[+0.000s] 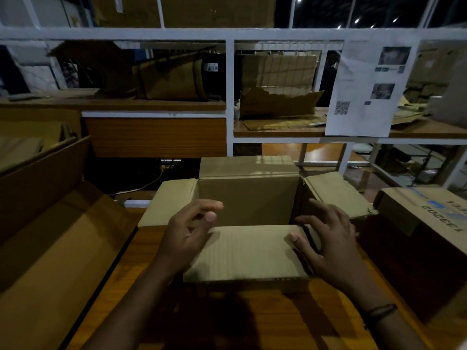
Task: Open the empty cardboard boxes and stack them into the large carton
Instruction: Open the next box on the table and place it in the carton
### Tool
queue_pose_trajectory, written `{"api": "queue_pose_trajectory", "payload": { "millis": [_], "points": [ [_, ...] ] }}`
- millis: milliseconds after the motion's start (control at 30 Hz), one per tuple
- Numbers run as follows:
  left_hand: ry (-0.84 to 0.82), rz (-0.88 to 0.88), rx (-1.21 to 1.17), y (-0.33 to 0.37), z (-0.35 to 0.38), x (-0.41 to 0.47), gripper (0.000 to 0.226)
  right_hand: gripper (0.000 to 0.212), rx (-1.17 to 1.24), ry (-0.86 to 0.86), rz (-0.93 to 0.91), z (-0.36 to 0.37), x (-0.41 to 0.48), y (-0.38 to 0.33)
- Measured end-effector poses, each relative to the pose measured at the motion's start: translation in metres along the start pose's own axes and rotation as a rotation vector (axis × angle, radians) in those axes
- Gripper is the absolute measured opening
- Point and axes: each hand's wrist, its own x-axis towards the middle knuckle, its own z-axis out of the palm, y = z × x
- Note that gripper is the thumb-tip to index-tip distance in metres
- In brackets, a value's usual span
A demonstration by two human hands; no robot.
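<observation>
A small brown cardboard box (249, 195) stands on the wooden table in front of me with all its top flaps spread outward. Its near flap (249, 253) lies flat toward me. My left hand (187, 233) hovers at that flap's left corner, fingers apart and curled, holding nothing. Over the flap's right corner, my right hand (326, 238) rests with spread fingers, thumb touching the cardboard. The large carton (58, 238) sits at my left with its flap open. I cannot see the inside of the small box.
Another brown box with a printed label (427, 223) stands at the right on the table (265, 319). Behind is a white-framed shelf (229, 97) holding flattened cardboard, with a paper sheet (366, 89) hanging on it. A cable lies behind the table.
</observation>
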Motion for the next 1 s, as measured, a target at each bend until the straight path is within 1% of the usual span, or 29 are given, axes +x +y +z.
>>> {"api": "queue_pose_trajectory", "payload": {
  "millis": [100,167,233,267,300,333,367,400,433,467,500,533,567,600,633,700,767,833,900,967,1000],
  "points": [
    [0.089,0.005,-0.118,-0.001,-0.006,-0.005,0.048,0.062,0.230,-0.058,0.151,-0.023,-0.001,-0.002],
    [0.141,0.005,-0.157,-0.004,-0.008,-0.009,0.053,0.066,0.332,-0.059,0.217,-0.036,0.001,-0.002],
    [0.195,-0.020,-0.238,-0.005,-0.010,-0.011,0.054,0.075,0.463,0.008,0.254,-0.048,0.005,-0.002],
    [0.224,-0.052,-0.311,-0.004,-0.012,-0.012,0.057,0.079,0.585,0.051,0.274,-0.053,0.007,-0.001],
    [0.254,-0.087,-0.385,-0.003,-0.014,-0.011,0.063,0.078,0.740,0.091,0.289,-0.056,0.009,0.000],
    [0.280,-0.107,-0.448,-0.002,-0.017,-0.011,0.070,0.069,0.904,0.137,0.292,-0.058,0.010,0.000],
    [0.301,-0.112,-0.494,-0.001,-0.020,-0.010,0.074,0.054,1.048,0.187,0.302,-0.057,0.011,0.002],
    [0.313,-0.106,-0.522,-0.001,-0.022,-0.009,0.075,0.039,1.150,0.225,0.313,-0.055,0.014,0.003],
    [0.320,-0.105,-0.525,-0.002,-0.023,-0.009,0.074,0.035,1.182,0.245,0.324,-0.050,0.016,0.004],
    [0.322,-0.112,-0.509,-0.003,-0.023,-0.009,0.072,0.036,1.181,0.241,0.318,-0.045,0.020,0.004],
    [0.321,-0.126,-0.478,-0.006,-0.022,-0.009,0.069,0.045,1.177,0.235,0.310,-0.039,0.023,0.004],
    [0.316,-0.140,-0.438,-0.008,-0.021,-0.010,0.065,0.063,1.181,0.232,0.340,-0.034,0.026,0.003],
    [0.309,-0.154,-0.394,-0.010,-0.019,-0.012,0.064,0.075,1.190,0.226,0.378,-0.030,0.029,0.001],
    [0.300,-0.165,-0.355,-0.012,-0.018,-0.014,0.064,0.076,1.146,0.236,0.394,-0.026,0.029,0.000],
    [0.291,-0.168,-0.329,-0.012,-0.016,-0.017,0.062,0.068,1.055,0.247,0.383,-0.021,0.029,-0.001],
    [0.265,-0.144,-0.299,-0.014,-0.014,-0.021,0.049,0.044,0.835,0.254,0.304,-0.013,0.026,-0.001],
    [0.234,-0.123,-0.207,-0.018,-0.011,-0.027,0.039,0.032,0.672,0.252,0.243,-0.006,0.023,-0.001],
    [0.220,-0.122,-0.052,-0.023,-0.008,-0.032,0.036,0.028,0.559,0.225,0.180,-0.001,0.020,0.001],
    [0.202,-0.082,0.116,-0.029,-0.004,-0.040,0.038,0.025,0.431,0.192,0.100,0.005,0.017,0.001],
    [0.164,-0.019,0.289,-0.034,0.002,-0.048,0.042,0.025,0.232,0.137,0.019,0.012,0.013,0.000],
    [0.146,-0.011,0.356,-0.036,0.004,-0.051,0.046,0.029,0.115,0.106,-0.017,0.017,0.011,-0.001]
  ]
}}
